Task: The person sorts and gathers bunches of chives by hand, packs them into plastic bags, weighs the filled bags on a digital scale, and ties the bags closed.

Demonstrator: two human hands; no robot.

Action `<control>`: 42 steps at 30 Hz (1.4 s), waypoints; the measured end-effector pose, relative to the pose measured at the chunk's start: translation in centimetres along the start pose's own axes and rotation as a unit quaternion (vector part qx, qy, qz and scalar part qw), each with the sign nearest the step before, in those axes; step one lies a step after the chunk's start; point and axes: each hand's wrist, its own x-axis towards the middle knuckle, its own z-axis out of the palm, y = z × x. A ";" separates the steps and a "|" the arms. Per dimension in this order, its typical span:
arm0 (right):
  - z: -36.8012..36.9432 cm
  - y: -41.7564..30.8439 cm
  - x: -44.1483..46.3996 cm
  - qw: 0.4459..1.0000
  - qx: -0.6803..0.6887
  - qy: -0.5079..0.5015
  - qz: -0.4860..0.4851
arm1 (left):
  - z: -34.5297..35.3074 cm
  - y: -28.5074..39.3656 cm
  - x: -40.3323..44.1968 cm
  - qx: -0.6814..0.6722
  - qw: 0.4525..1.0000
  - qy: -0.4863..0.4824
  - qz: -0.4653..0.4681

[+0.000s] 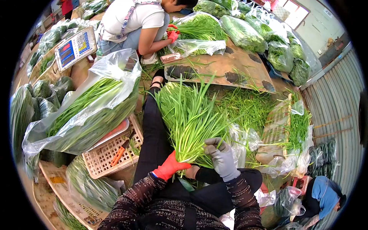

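Note:
My left hand, in a red glove, is wrapped round the lower end of a big bunch of garlic chives. The bunch fans out away from me over my legs. Just right of its stems is my right hand, in a grey glove, with fingers curled and pinched together. A thin green chive blade shows at those fingertips. Loose chives lie in a heap beyond the bunch on the right.
At left, a plastic bag of chives rests on a scale over a crate holding an orange-handled knife. A digital scale display stands behind. A co-worker crouches ahead by a board; another person is lower right.

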 end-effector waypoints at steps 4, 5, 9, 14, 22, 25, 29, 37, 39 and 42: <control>-1.1 1.3 0.7 0.991 0.129 -0.015 -0.012 | -0.7 -0.6 0.3 0.001 1.000 0.013 -0.020; -1.5 1.5 1.0 0.987 0.156 -0.024 -0.014 | -0.9 -0.8 0.3 -0.005 0.999 0.005 -0.032; -2.3 0.9 1.3 0.992 0.118 0.046 0.028 | -0.7 -0.8 0.2 -0.024 0.999 0.009 -0.022; -3.8 0.3 1.1 0.990 -0.129 0.054 0.000 | -0.8 -1.4 0.2 0.004 0.999 0.035 0.008; -6.7 -2.0 1.9 0.951 -0.303 0.044 -0.048 | -0.6 -1.6 0.2 0.019 1.000 0.016 0.013; -6.9 -1.6 2.3 0.969 -0.233 0.051 -0.060 | -0.5 -1.6 0.1 0.028 0.999 0.019 0.007; -3.5 -1.6 1.3 0.994 -0.041 0.053 -0.087 | -0.3 -1.3 0.2 0.015 1.000 0.021 0.010; -0.1 6.9 -1.6 0.896 -0.421 0.025 -0.137 | -0.5 -0.8 -0.1 0.020 0.999 0.045 0.002; 0.2 6.2 -1.6 0.862 -0.490 0.008 -0.130 | -0.4 -0.8 -0.2 0.025 0.999 0.041 -0.004; 0.6 5.9 -0.9 0.789 -0.599 -0.020 -0.134 | -0.5 -1.2 0.1 0.026 0.999 0.030 0.000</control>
